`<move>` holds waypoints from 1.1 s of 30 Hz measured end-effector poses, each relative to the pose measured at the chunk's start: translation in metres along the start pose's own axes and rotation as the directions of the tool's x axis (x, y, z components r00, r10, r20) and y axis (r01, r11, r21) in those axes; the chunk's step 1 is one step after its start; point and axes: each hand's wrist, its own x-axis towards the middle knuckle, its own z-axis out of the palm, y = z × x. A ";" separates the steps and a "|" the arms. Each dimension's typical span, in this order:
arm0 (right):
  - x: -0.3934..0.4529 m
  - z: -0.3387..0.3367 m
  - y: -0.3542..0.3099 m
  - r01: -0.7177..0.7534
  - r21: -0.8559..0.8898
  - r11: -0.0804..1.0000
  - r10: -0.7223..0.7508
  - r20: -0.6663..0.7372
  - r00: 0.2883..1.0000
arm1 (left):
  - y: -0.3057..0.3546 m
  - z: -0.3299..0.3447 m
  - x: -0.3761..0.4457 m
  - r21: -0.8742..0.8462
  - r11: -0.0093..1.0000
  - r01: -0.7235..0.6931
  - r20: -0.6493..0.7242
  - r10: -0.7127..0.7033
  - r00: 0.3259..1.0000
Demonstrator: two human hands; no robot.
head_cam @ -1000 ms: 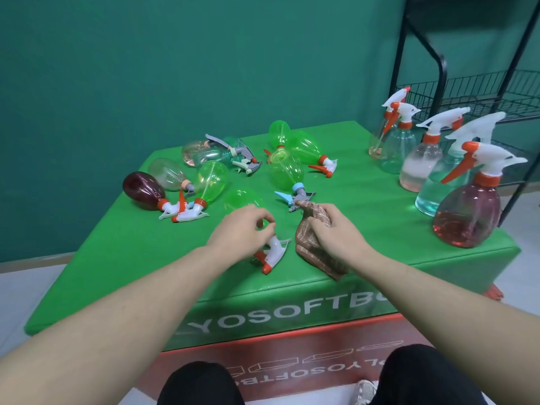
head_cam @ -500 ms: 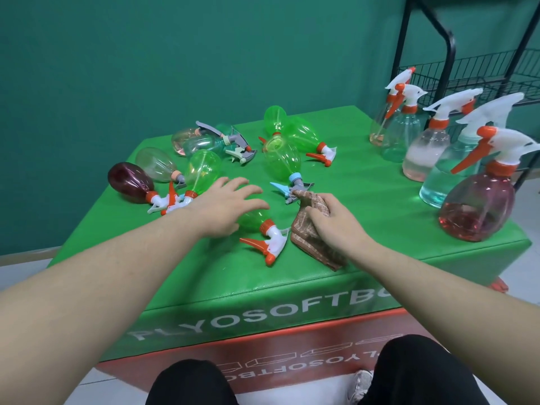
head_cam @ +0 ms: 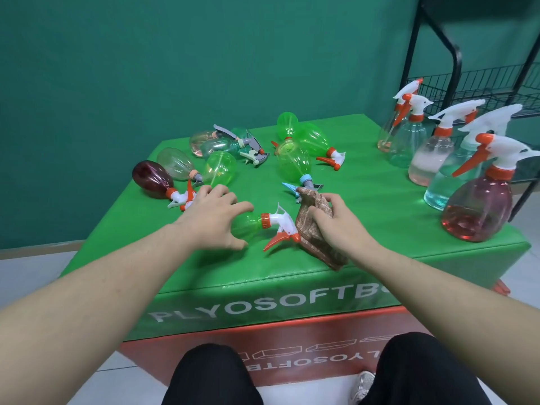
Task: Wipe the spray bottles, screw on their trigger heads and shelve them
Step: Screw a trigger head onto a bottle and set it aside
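A small green spray bottle lies on its side near the front of the green mat. Its white and orange trigger head points right. My left hand lies over the bottle's body, with the fingers above it and the thumb below. My right hand grips a crumpled brown cloth just right of the trigger head and touching it. Part of the bottle's body is hidden under my left hand.
Several bottles lie on the mat behind my hands: green ones, a dark red one and clear ones. Several upright bottles with trigger heads, among them a red-tinted one, stand at the right edge. A black wire rack rises behind them.
My left hand opened, moved left off the trigger head and came down around the green bottle's body. The bottle turned so its head points right, against the cloth. My right hand kept the cloth.
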 end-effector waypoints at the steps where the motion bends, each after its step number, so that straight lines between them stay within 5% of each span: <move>1: -0.001 0.002 -0.002 0.009 -0.008 1.000 -0.009 0.004 1.000 | 0.000 0.000 -0.008 -0.029 1.000 0.009 0.021 -0.008 1.000; 5: -0.005 0.012 -0.015 0.067 -0.049 0.997 -0.067 0.003 0.998 | -0.001 0.004 -0.036 -0.201 0.979 0.041 0.118 -0.017 0.993; 13: 0.003 0.044 -0.035 0.233 -0.177 0.956 -0.217 0.104 0.971 | -0.003 0.025 -0.049 -0.336 0.937 0.092 0.006 -0.095 0.995; 20: 0.018 0.055 -0.030 0.511 -0.498 0.701 -0.288 0.457 0.842 | -0.007 0.031 -0.046 -0.385 0.917 0.107 -0.028 -0.127 0.991; 33: -0.009 0.024 0.000 0.573 -0.668 0.474 -0.265 0.512 0.817 | -0.014 0.026 -0.034 -0.484 0.864 0.141 0.019 -0.150 0.988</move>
